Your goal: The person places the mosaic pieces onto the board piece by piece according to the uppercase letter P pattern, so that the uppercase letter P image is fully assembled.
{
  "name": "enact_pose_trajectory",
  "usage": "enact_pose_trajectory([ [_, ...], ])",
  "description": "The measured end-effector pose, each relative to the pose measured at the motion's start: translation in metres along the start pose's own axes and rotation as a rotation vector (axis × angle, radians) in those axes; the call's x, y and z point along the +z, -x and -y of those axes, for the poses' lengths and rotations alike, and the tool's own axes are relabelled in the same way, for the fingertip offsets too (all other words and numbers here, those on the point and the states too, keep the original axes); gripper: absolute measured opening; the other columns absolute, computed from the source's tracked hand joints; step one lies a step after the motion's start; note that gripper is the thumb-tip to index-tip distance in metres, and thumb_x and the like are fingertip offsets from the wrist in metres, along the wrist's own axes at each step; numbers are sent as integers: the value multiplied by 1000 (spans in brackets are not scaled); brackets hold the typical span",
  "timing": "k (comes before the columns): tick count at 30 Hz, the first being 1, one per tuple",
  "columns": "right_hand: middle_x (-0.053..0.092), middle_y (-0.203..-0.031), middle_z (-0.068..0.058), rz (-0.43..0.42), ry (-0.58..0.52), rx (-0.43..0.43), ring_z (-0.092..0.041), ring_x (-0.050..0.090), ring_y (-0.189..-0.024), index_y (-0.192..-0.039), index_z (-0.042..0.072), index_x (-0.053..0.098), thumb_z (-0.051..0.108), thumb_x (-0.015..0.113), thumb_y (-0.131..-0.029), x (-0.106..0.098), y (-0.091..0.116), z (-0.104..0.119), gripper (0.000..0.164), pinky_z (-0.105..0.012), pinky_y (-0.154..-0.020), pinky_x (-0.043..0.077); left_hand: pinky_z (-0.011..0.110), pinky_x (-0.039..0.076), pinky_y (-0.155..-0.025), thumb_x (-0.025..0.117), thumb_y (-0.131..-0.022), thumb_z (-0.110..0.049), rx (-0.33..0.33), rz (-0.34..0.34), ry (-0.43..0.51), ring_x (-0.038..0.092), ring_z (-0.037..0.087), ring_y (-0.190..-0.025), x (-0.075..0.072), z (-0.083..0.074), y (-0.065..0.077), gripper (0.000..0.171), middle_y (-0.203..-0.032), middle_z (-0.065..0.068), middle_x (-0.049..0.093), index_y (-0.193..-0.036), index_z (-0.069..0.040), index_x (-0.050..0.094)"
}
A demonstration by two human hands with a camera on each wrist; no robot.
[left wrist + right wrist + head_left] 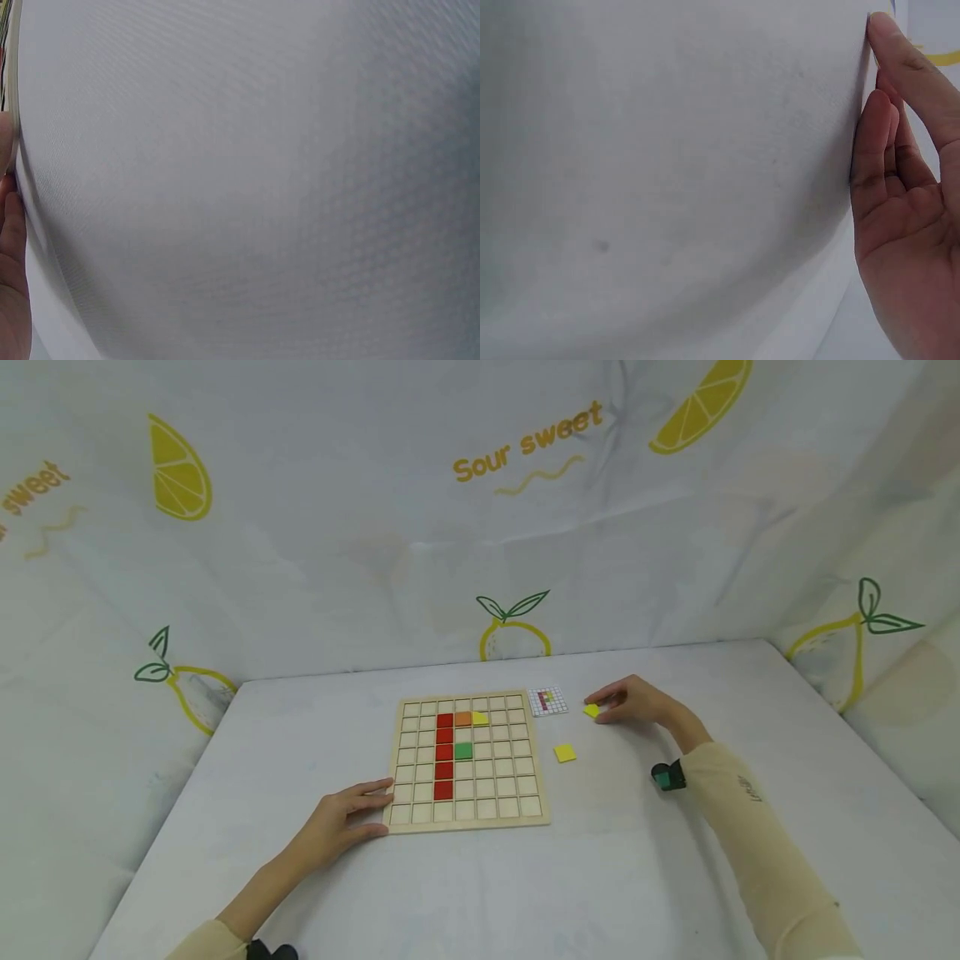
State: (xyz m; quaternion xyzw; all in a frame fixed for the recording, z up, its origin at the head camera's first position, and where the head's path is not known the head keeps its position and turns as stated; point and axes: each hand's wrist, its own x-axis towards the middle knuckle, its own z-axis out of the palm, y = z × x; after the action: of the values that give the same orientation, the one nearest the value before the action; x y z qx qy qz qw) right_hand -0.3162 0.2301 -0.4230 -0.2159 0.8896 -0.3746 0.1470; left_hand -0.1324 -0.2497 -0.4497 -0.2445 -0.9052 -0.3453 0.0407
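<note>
A wooden grid board (468, 829) lies flat on the white-covered table. Its cells hold a column of several red tiles (444, 752), an orange tile (463, 718), a yellow piece (480, 718) beside it and a green tile (463, 751). At the board's lower left edge, my left hand (337, 822) touches the rim with fingers and thumb extended; only part of it shows in the left wrist view. To the right of the board, my right hand (637, 702) pinches a yellow tile (592, 711) between thumb and fingers, low over the table. That tile is barely visible in the right wrist view.
A small printed grid card (548, 702) lies by the board's upper right corner, showing a coloured pattern. Another yellow tile (565, 752) lies right of the board. A white cloth with lemon prints (517, 639) hangs behind the table.
</note>
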Motion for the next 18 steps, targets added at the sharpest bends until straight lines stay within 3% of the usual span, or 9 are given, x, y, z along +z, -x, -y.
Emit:
enact_pose_trajectory([
  [5,65,-114,-20,-59,42,-25,-21,55,-88,-116,-6,65,7,76,-82,4,0,-1,38,-19,-73,47,36,49,-96,79,-76,-15,6,-4,-3,56,34,-119,0,0,0,44,-130,12,60,-115,1,68],
  [15,66,-92,-11,-160,32,22,-19,55,-78,-109,-3,68,18,78,-82,5,8,-3,36,-23,-68,47,38,49,-96,79,-75,-14,7,-2,-6,56,34,-119,0,-1,0,44,-130,13,59,-115,2,68],
  [18,67,-92,-11,-187,6,43,-21,58,-81,-109,-2,67,22,79,-81,3,13,2,39,-25,-71,48,39,49,-96,79,-75,-13,3,-2,-8,55,34,-119,0,-1,0,44,-130,13,59,-115,2,68],
])
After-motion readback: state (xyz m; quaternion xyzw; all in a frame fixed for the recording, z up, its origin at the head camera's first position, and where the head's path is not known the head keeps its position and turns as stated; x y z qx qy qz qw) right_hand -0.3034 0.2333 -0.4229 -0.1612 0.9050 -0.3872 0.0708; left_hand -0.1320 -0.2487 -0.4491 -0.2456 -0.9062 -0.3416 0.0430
